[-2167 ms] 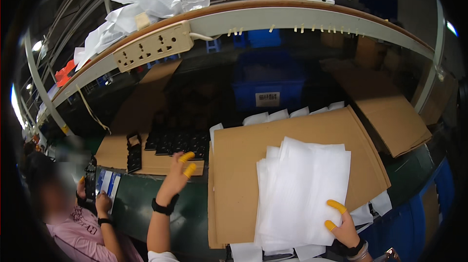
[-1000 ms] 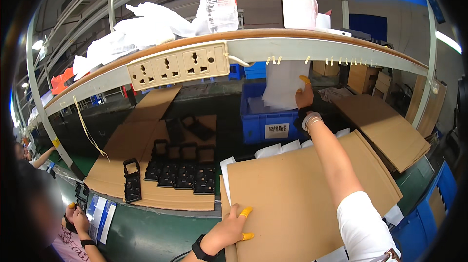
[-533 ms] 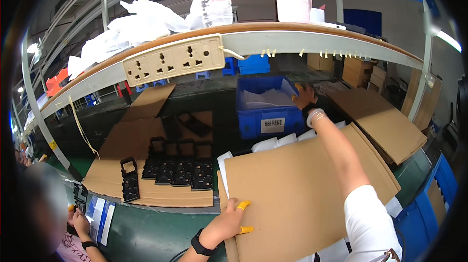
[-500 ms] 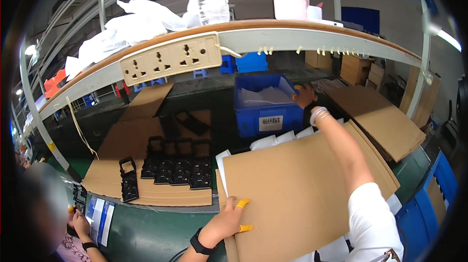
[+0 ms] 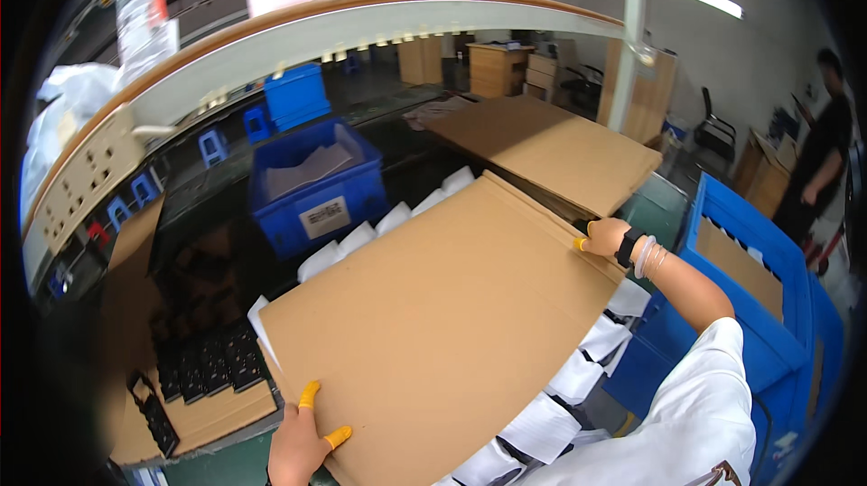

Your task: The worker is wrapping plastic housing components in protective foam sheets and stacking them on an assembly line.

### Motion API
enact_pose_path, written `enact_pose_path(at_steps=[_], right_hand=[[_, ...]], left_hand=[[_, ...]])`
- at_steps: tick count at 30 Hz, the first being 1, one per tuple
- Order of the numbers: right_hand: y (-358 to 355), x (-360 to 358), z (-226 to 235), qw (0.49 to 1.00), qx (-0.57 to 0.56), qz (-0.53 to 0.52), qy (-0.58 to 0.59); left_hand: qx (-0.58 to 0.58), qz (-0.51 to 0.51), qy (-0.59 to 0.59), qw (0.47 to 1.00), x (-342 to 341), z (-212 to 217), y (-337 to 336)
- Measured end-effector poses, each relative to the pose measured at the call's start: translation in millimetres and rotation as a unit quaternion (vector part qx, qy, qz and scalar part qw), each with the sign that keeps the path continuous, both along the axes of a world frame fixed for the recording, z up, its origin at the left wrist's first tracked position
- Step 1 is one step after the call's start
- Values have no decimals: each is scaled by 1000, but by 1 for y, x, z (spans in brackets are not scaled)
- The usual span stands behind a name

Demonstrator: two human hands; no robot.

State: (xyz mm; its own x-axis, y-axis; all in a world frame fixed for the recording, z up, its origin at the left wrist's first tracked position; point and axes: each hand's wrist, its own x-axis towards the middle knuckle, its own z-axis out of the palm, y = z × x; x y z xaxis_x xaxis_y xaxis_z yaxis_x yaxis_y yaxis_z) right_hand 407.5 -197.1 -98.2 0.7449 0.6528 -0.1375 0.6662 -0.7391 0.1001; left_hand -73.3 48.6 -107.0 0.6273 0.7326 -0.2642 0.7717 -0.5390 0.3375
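My left hand (image 5: 301,443) spreads 2 yellow-capped fingertips (image 5: 310,392) on the cardboard (image 5: 433,305) lying between my hands. My right hand (image 5: 606,237) is at its opposite edge; I can't tell whether it pinches.

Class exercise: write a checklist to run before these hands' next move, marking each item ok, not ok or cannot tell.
1. Left hand on the cardboard sheet, near its left edge: ok.
2. Right hand at the sheet's right edge: ok.
3. Right hand's grip firm: cannot tell; its fingers are partly hidden.
4. White wraps fully covered by the sheet: not ok; several stick out.
5. Blue bin apart from the sheet: ok, beyond its far edge.
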Motion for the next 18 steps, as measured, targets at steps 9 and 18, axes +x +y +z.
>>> enact_pose_path(at_steps=[9,18], right_hand=[[-65,-22,-18,975,196,47,-93],[-101,-21,13,833,501,28,232]], left_hand=[[-62,-45,-13,997,-9,16,-3],[-193,-94,-408,888,-32,37,-5]])
